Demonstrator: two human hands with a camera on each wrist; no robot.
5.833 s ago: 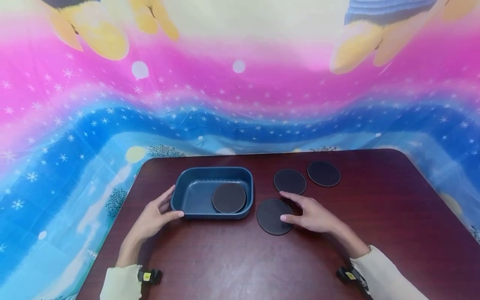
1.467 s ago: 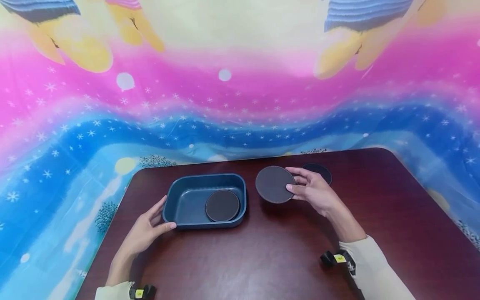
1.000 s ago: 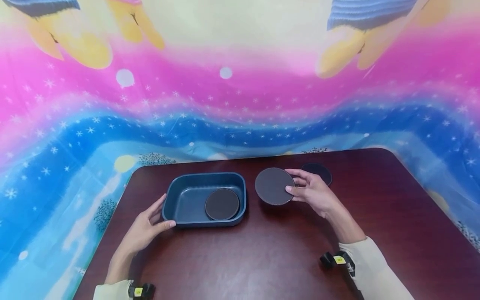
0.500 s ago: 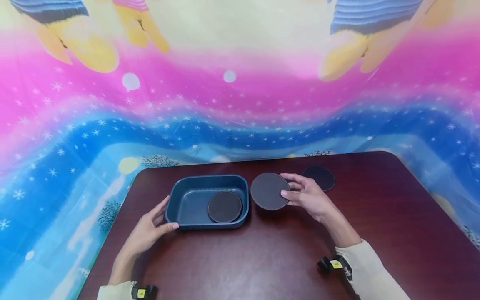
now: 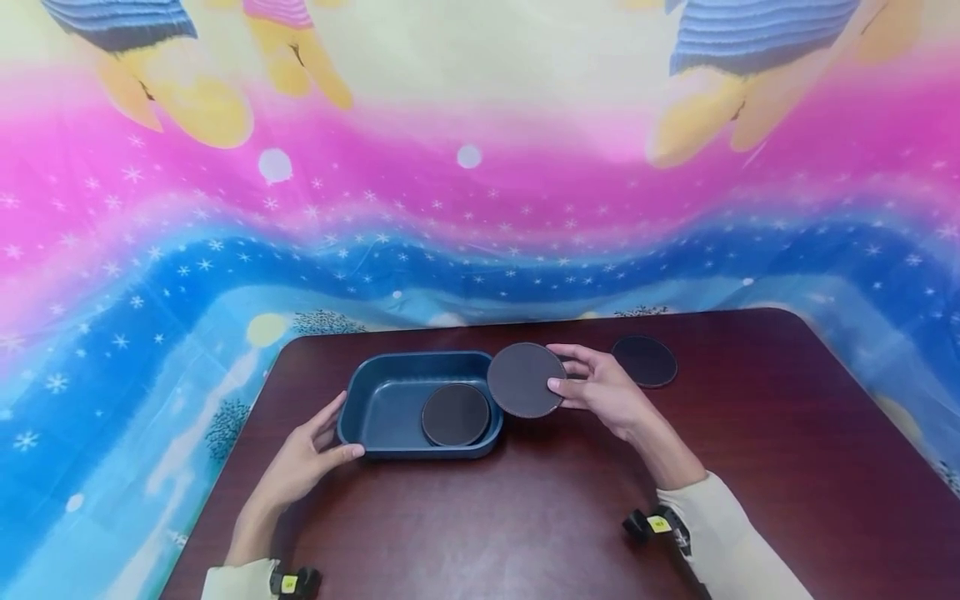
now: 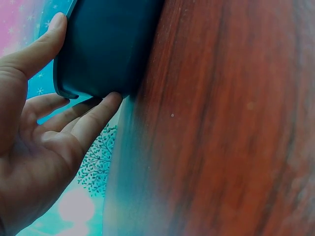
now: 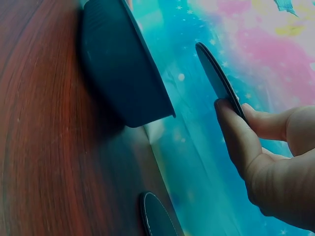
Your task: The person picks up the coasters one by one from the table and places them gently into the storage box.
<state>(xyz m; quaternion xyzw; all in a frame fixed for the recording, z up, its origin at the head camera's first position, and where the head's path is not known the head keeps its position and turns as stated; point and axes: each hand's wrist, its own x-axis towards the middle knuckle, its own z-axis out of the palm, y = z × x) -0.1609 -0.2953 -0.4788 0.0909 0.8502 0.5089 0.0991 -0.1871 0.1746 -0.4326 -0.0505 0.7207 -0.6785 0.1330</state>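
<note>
A dark blue rectangular container (image 5: 390, 454) stands on the table, a dark round coaster (image 5: 455, 415) lying at its right end. Whether more coasters lie under that one, I cannot tell. My left hand (image 5: 296, 465) holds the container's near left corner, thumb on the front side and fingers at the left end. Between thumb and fingers my right hand (image 5: 603, 392) pinches another dark round coaster with a stitched edge (image 5: 525, 381), raised beside the container's right rim. The right wrist view shows this held coaster (image 7: 216, 73) edge-on, above rim height.
One more dark coaster (image 5: 644, 362) lies flat on the reddish-brown table (image 5: 480, 525), behind and right of my right hand. A printed cloth (image 5: 480, 250) hangs behind the table's far edge.
Of three coasters on the table earlier, one remains there. Over the last second, the right hand carries its coaster left, up to the container's right rim. The left hand keeps its place.
</note>
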